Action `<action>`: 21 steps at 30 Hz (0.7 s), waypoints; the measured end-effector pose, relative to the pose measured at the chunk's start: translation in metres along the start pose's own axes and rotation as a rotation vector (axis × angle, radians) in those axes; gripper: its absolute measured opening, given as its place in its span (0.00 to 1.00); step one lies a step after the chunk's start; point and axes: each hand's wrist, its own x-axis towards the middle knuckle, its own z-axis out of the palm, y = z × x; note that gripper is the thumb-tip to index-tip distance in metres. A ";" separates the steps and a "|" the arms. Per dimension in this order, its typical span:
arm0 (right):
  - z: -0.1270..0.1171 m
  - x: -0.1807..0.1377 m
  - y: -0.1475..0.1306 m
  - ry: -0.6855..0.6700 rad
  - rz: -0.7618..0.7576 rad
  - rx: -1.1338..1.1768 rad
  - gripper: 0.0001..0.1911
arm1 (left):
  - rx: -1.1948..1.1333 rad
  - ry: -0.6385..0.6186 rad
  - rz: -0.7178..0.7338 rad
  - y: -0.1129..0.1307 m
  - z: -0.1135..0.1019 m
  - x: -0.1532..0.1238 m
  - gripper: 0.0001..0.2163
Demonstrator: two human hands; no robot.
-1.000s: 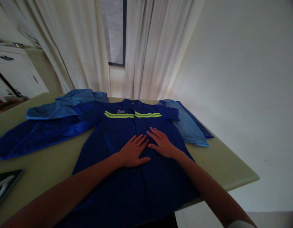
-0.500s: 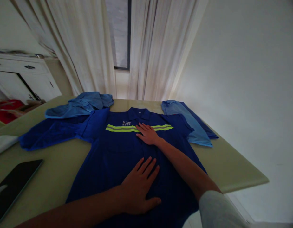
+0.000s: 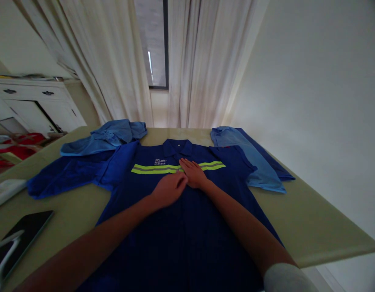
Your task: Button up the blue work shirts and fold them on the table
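A dark blue work jacket (image 3: 157, 227) lies front side up, collar at the far end, with a yellow-green and grey reflective stripe (image 3: 154, 168) across the chest. My right hand (image 3: 194, 174) rests flat over the stripe at the front placket, fingers stretched out. Beside it, just left of the placket, my left hand (image 3: 169, 190) is closed, fingers curled and thumb against them. Whether cloth is between its fingertips is hidden. The jacket's left-side sleeve (image 3: 68, 174) stretches out across the table.
On the table (image 3: 321, 231) are a crumpled light blue garment (image 3: 111, 136) at the back left and light blue cloth (image 3: 248, 156) at the back right. A black tablet (image 3: 29, 231) with a white cable (image 3: 7, 251) and a white object (image 3: 6, 192) lie left. A white wall (image 3: 321, 101) stands right.
My left hand has moved forward from the lower front of the jacket up to my right hand, and its spread fingers have closed. My right hand stays near the stripe.
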 end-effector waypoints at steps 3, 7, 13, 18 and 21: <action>0.000 0.000 -0.001 0.033 0.014 0.010 0.36 | 0.072 0.282 -0.114 -0.062 -0.005 0.066 0.15; 0.002 0.000 -0.001 0.080 0.010 0.026 0.35 | 0.150 0.370 -0.338 -0.128 -0.004 0.125 0.21; 0.004 0.000 -0.001 0.155 -0.003 0.053 0.29 | 0.004 0.252 -0.513 -0.168 -0.019 0.164 0.27; 0.004 0.006 0.007 0.234 0.057 0.167 0.22 | -0.246 0.214 -0.381 -0.172 -0.045 0.167 0.25; -0.003 0.010 0.021 0.441 0.220 0.231 0.26 | -0.245 0.238 -0.154 -0.158 -0.062 0.143 0.21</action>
